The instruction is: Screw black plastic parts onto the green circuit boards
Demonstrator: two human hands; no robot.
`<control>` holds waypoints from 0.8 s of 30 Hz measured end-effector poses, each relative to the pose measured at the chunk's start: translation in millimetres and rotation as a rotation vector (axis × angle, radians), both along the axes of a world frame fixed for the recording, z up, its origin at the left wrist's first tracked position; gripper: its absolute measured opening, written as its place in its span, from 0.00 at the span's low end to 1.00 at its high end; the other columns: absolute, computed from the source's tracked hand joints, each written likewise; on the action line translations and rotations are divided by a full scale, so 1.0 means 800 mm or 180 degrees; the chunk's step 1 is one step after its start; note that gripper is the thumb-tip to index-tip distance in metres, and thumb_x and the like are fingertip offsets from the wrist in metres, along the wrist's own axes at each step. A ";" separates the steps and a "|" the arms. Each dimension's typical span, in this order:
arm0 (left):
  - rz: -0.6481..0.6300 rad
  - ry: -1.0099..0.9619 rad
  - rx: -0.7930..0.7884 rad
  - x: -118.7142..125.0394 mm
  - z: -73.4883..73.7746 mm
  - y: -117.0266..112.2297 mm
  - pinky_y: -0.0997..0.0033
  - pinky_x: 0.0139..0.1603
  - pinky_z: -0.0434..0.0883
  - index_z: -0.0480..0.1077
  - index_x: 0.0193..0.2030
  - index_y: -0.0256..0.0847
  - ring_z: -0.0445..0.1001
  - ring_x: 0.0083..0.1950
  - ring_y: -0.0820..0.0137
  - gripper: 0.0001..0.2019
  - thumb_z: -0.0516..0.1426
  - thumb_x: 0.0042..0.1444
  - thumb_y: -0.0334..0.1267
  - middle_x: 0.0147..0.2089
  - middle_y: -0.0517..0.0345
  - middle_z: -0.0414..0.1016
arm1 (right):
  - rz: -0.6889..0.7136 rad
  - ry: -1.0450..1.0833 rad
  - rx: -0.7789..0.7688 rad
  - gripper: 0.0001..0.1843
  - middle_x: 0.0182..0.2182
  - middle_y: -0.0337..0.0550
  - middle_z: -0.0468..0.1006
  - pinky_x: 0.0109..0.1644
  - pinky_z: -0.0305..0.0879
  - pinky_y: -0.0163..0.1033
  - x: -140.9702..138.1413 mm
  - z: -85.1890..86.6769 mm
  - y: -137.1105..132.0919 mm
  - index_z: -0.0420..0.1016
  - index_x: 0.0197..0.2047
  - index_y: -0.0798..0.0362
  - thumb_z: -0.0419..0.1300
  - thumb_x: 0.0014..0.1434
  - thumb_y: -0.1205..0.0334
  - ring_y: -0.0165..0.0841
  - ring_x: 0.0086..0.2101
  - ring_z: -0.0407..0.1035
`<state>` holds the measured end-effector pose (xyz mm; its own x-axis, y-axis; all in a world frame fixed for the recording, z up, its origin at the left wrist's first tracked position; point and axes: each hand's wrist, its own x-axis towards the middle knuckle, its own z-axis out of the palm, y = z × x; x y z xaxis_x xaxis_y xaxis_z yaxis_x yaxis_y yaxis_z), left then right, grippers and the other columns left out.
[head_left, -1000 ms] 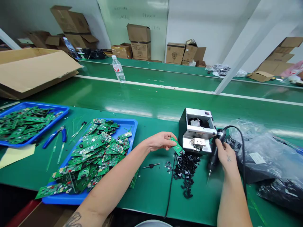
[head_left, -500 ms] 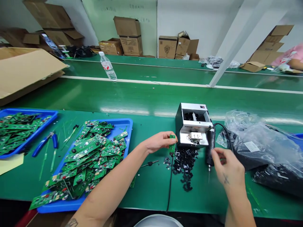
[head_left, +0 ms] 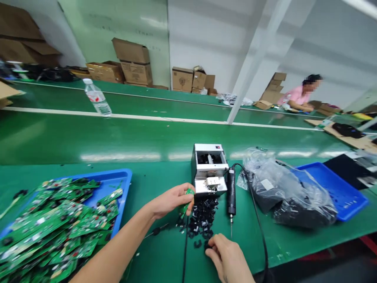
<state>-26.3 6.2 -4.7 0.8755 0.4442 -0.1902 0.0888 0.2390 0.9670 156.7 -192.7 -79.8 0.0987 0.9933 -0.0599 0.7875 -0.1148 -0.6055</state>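
Pinching a circuit board (head_left: 190, 192) are the left hand's (head_left: 171, 200) fingers; the right hand (head_left: 229, 256), grip unclear, touches black pieces (head_left: 202, 217).

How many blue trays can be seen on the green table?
2: the left tray, holding circuit boards, and the right tray, partly hidden by plastic bags.

circuit board (head_left: 190, 192): green | small parts (head_left: 203, 215): black | electric screwdriver (head_left: 231, 192): black | left tray (head_left: 126, 192): blue
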 end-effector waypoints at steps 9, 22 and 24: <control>-0.0201 0.0144 -0.0250 -0.001 0.003 -0.012 0.68 0.36 0.68 0.60 0.43 0.40 0.65 0.33 0.74 0.14 0.53 0.63 0.49 0.36 0.60 0.65 | -0.0072 0.0207 0.0168 0.07 0.33 0.38 0.79 0.37 0.63 0.31 0.016 0.045 0.044 0.77 0.37 0.49 0.58 0.60 0.67 0.29 0.32 0.72; -0.0088 0.0273 0.0515 0.007 0.005 -0.008 0.75 0.31 0.67 0.70 0.51 0.39 0.68 0.30 0.77 0.19 0.60 0.55 0.44 0.41 0.56 0.71 | -0.0186 0.1718 0.0187 0.19 0.27 0.44 0.80 0.34 0.70 0.37 0.038 0.051 0.118 0.78 0.32 0.54 0.63 0.55 0.45 0.35 0.29 0.74; 0.0033 0.0215 0.0441 0.010 0.001 -0.011 0.76 0.30 0.68 0.69 0.51 0.39 0.69 0.30 0.77 0.19 0.61 0.54 0.44 0.42 0.55 0.72 | -0.0259 0.1999 0.0134 0.20 0.27 0.46 0.79 0.33 0.71 0.37 0.040 0.047 0.118 0.78 0.33 0.55 0.64 0.53 0.43 0.35 0.28 0.74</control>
